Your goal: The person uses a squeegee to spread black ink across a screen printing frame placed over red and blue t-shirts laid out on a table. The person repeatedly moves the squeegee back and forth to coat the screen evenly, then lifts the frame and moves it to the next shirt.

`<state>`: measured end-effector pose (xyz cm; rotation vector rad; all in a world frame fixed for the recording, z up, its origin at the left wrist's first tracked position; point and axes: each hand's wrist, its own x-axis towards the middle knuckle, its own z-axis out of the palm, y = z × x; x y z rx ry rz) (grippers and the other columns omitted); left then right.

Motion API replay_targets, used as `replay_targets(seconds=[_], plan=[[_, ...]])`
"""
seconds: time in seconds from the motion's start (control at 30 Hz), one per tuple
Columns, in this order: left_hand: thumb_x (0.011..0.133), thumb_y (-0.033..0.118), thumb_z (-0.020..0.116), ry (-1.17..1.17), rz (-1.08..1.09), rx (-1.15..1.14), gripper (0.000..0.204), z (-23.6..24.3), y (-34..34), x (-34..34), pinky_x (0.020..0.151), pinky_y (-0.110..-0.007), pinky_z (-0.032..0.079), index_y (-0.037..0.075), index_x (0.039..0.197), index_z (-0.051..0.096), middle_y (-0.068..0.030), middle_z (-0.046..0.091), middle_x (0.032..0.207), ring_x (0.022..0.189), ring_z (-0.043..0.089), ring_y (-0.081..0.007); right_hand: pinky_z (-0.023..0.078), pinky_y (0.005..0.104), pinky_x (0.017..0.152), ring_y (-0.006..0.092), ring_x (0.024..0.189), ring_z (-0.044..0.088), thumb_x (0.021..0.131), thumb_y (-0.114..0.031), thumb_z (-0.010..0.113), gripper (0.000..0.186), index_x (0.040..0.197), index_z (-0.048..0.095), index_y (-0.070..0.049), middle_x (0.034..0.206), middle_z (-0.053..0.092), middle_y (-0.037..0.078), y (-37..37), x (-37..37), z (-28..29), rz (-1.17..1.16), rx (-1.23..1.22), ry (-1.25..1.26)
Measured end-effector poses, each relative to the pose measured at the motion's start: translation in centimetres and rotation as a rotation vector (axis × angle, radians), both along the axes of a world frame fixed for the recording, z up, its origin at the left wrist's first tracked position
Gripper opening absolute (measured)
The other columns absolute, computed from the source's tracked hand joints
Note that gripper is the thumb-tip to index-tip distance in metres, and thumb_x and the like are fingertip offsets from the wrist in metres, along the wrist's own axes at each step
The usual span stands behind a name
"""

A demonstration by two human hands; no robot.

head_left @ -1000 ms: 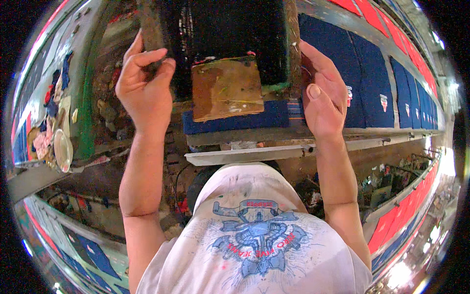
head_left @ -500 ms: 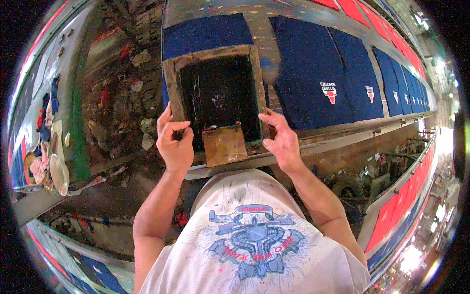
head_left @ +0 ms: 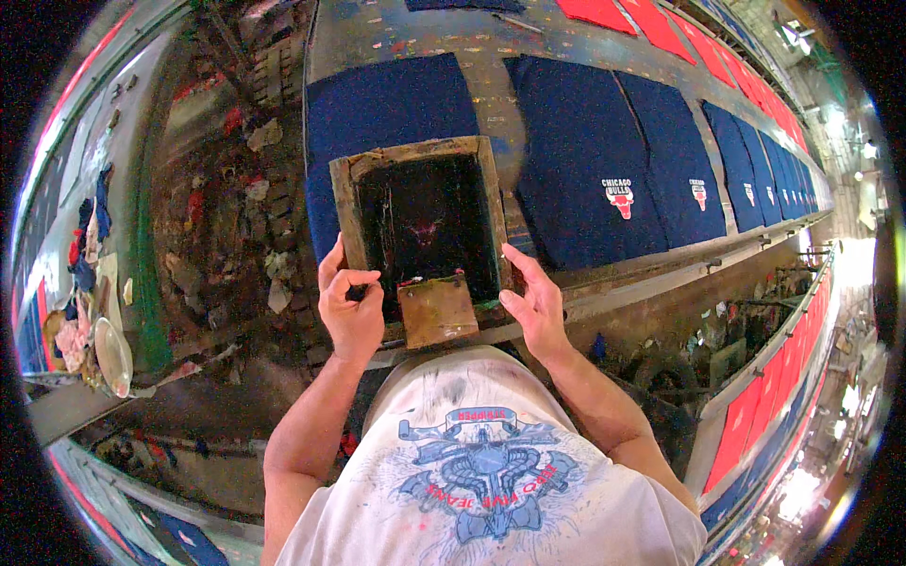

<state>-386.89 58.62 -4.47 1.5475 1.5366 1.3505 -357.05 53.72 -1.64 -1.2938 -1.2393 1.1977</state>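
Observation:
A wooden screen frame (head_left: 344,203) with a dark mesh (head_left: 425,193) lies over a navy fabric panel (head_left: 387,104); a faint pink emblem shows in the mesh. A stained brown board (head_left: 436,313) sits across its near end. My left hand (head_left: 351,307) holds the frame's left side near the lower corner, fingers bent and the thumb curled in. On the opposite side, my right hand (head_left: 533,311) grips the edge with its fingertips, thumb held apart from the index finger.
Navy panels (head_left: 576,141) with red-and-white prints run off rightward along the long table (head_left: 491,38), with red panels (head_left: 623,14) behind. A rail (head_left: 642,272) lines the near edge. On the left, cloths and a pale dish (head_left: 111,358) lie on a bench; dark clutter (head_left: 236,189) lies between.
The view has widened since a second ago. In the last half second the frame and both hands have shifted down the picture, slightly toward me relative to the navy panel.

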Motion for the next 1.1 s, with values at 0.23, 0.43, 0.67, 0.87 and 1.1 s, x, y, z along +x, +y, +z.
replay_targets(seconds=[0.23,0.43,0.67,0.87,1.1], plan=[[0.079,-0.016,0.074,-0.032,-0.012,0.023,0.023,0.3,-0.1,0.2,0.124,-0.044,0.045,0.005,0.090,0.077,-0.0250,0.058,0.165,0.155,0.056,-0.0374,0.031,0.0405,0.133,0.0246,0.155,0.050,0.097,-0.004,0.067,0.072,0.166,0.048,0.009,0.165,0.056,0.018,-0.3,-0.1,0.7,-0.045,-0.039,-0.029],[0.081,-0.015,0.074,-0.099,-0.008,0.003,0.021,0.4,0.0,0.3,0.125,-0.044,0.044,0.004,0.089,0.076,-0.0265,0.059,0.166,0.156,0.056,-0.0366,0.035,0.0395,0.131,0.0249,0.151,0.053,0.098,-0.003,0.071,0.072,0.166,0.048,0.007,0.163,0.057,0.018,-0.2,0.2,-0.1,-0.035,0.008,-0.015],[0.082,-0.013,0.075,-0.181,0.006,-0.083,0.019,-0.8,0.5,0.1,0.124,-0.042,0.045,0.005,0.088,0.075,-0.0267,0.060,0.165,0.152,0.061,-0.0333,0.038,0.0385,0.129,0.0247,0.150,0.054,0.099,-0.005,0.075,0.074,0.166,0.048,0.007,0.163,0.057,0.018,-0.1,0.3,-0.5,-0.030,-0.022,0.054],[0.084,-0.010,0.075,-0.183,0.022,-0.148,0.014,-1.5,0.6,-0.2,0.123,-0.041,0.047,0.003,0.090,0.075,-0.0252,0.061,0.165,0.150,0.063,-0.0312,0.039,0.0404,0.130,0.0248,0.152,0.053,0.097,-0.004,0.078,0.077,0.167,0.048,0.005,0.164,0.057,0.017,0.1,0.2,-0.5,-0.033,-0.003,0.055],[0.084,-0.011,0.075,-0.262,0.023,-0.187,0.015,-1.1,0.8,0.0,0.118,-0.040,0.050,0.001,0.093,0.076,-0.0243,0.061,0.166,0.146,0.065,-0.0284,0.045,0.0475,0.125,0.0382,0.148,0.058,0.090,-0.001,0.080,0.066,0.153,0.063,-0.002,0.160,0.062,0.020,-0.5,-0.7,1.6,-0.069,0.198,-0.468]])
